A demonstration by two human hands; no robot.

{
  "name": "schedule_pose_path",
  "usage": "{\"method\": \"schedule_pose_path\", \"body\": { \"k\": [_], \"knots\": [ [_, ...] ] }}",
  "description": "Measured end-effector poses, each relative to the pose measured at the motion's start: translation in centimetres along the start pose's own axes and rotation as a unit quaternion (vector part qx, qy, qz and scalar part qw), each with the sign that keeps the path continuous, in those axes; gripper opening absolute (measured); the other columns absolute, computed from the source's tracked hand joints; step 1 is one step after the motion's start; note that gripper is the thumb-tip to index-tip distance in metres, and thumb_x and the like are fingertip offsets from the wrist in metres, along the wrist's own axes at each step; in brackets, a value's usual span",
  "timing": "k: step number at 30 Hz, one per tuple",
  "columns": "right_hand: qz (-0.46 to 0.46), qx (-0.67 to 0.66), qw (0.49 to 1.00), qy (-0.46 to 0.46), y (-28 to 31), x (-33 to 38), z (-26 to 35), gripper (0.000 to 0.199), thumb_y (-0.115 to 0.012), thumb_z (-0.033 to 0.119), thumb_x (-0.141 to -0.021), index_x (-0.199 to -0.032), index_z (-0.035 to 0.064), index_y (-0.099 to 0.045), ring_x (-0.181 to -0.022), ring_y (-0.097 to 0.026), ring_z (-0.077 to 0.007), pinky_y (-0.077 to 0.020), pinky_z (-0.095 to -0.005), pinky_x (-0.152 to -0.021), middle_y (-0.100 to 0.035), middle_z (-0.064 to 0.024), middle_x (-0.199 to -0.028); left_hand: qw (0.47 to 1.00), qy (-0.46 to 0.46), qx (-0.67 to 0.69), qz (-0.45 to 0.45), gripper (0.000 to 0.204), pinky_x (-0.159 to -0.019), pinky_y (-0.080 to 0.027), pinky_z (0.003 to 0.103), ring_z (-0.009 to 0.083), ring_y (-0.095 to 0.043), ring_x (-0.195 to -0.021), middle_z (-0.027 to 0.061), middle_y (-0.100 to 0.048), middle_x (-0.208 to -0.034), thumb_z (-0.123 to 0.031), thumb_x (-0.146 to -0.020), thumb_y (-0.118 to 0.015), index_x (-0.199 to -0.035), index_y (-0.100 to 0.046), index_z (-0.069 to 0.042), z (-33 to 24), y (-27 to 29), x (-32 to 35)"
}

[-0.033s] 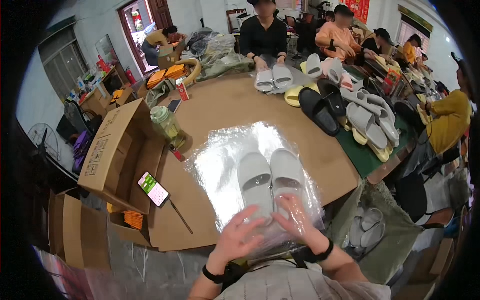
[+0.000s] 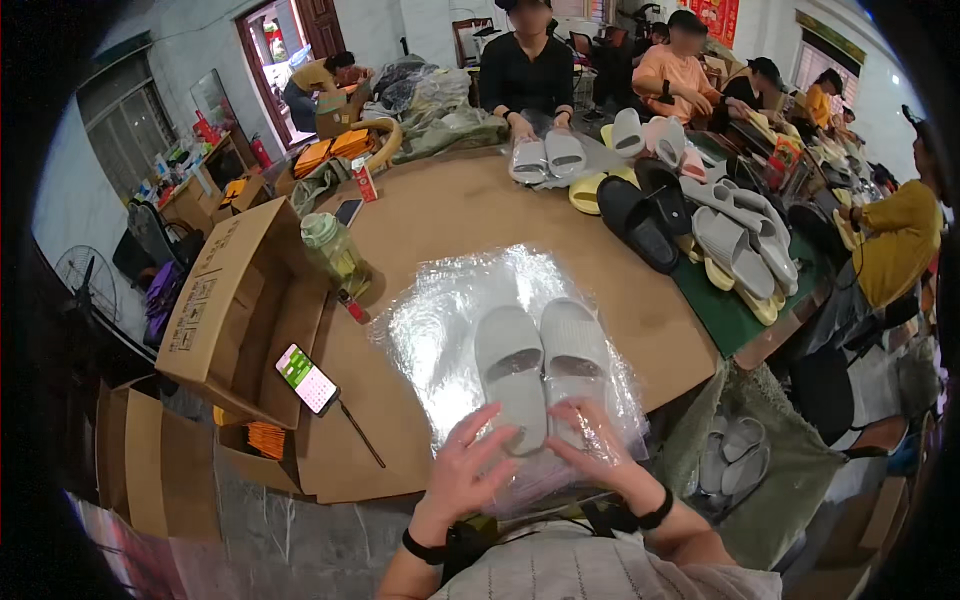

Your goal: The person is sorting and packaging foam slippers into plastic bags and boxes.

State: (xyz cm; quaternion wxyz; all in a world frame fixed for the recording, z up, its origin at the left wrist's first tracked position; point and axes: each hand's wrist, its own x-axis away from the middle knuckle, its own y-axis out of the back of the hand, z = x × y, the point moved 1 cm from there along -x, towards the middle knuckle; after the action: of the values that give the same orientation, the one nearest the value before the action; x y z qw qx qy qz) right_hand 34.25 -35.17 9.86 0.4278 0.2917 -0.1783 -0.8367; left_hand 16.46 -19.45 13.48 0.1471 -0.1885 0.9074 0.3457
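Left hand (image 2: 468,470) lies flat, fingers spread, palm down on the near edge of a clear plastic bag (image 2: 450,320); fingertips touch the heel of the left grey slipper (image 2: 510,375). Right hand (image 2: 590,445) also flat, fingers loosely splayed, pressing the film over the heel of the right grey slipper (image 2: 575,355). Neither hand pinches anything. Two slippers, one pair, side by side and touching, toes pointing away from the hands, inside or under the film; which, cannot tell. One black band on each wrist.

Left of the left hand: one smartphone (image 2: 307,378), screen lit, on a thin stand at the edge of the brown table (image 2: 450,215). Just beyond it, one open cardboard box (image 2: 235,300); a second box (image 2: 150,460) stands lower, at floor level.

Beyond the bag, to the left: one clear bottle (image 2: 335,250) with a green cap.

Right of the right hand, below the table edge: one grey-green sack (image 2: 770,470) holding several grey slippers.

Farther off: a heap of loose slippers (image 2: 720,235), grey, black and yellow, too many overlapping to count. Across the table, a person in black (image 2: 527,75) has both hands on another bagged grey pair (image 2: 548,158). At least four more seated people to the far right.
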Motion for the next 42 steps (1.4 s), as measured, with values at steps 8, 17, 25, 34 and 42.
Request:
{"method": "schedule_pose_path", "body": {
  "k": [8,17,25,34,42],
  "knots": [
    [0.376,-0.45,0.81,-0.01,11.4,1.7,3.9,0.025,-0.068,0.012,-0.094,-0.107,-0.0091,-0.069,-0.085,-0.068,-0.0219,-0.0511,-0.0306,-0.068,-0.072,-0.0171,-0.102,0.971,0.141,-0.172,-0.085,0.058,-0.11,-0.037,0.051,0.0464,-0.042,-0.135,0.0275,-0.036,-0.153,-0.026,-0.09,-0.071,-0.14,-0.05,-0.003,7.4,-1.0,-0.4],
    [-0.046,0.223,0.973,-0.038,1.0,-5.3,-2.5,0.053,-0.067,0.049,-0.09,-0.091,-0.0045,-0.069,-0.083,-0.07,-0.0355,-0.0551,-0.0451,-0.071,-0.071,-0.0209,-0.087,0.979,0.154,-0.137,-0.01,0.082,-0.116,-0.027,0.053,0.0531,-0.029,-0.141,0.0358,-0.017,-0.158,-0.031,-0.088,-0.07,-0.153,-0.031,-0.002,8.2,-3.1,-0.7],
    [-0.04,0.251,0.956,-0.148,-5.6,-8.4,-3.9,0.041,-0.066,0.041,-0.091,-0.093,0.0005,-0.062,-0.084,-0.069,-0.0332,-0.055,-0.0458,-0.071,-0.069,-0.0177,-0.087,0.974,0.135,-0.178,-0.036,0.096,-0.12,-0.018,0.055,0.0524,-0.021,-0.145,0.0402,-0.011,-0.157,-0.034,-0.084,-0.07,-0.151,-0.019,0.011,9.7,-3.9,2.2],
    [-0.092,0.256,0.954,-0.124,-4.7,-8.2,-4.5,0.052,-0.065,0.051,-0.09,-0.088,-0.0009,-0.062,-0.081,-0.068,-0.0361,-0.0552,-0.0448,-0.069,-0.068,-0.0191,-0.084,0.97,0.146,-0.192,-0.005,0.101,-0.121,-0.014,0.056,0.0477,-0.018,-0.149,0.0347,-0.012,-0.16,-0.034,-0.082,-0.069,-0.155,-0.013,0.006,9.2,-4.1,1.4],
    [-0.044,0.266,0.95,-0.158,-6.1,-10.8,-4.5,0.054,-0.069,0.052,-0.086,-0.091,-0.0007,-0.064,-0.082,-0.071,-0.0337,-0.0562,-0.0437,-0.068,-0.069,-0.0191,-0.085,0.962,0.153,-0.222,0.035,0.092,-0.122,-0.012,0.053,0.0459,-0.016,-0.15,0.0286,-0.024,-0.16,-0.038,-0.081,-0.069,-0.153,-0.029,0.003,8.5,-3.5,1.0]
  ]
}}
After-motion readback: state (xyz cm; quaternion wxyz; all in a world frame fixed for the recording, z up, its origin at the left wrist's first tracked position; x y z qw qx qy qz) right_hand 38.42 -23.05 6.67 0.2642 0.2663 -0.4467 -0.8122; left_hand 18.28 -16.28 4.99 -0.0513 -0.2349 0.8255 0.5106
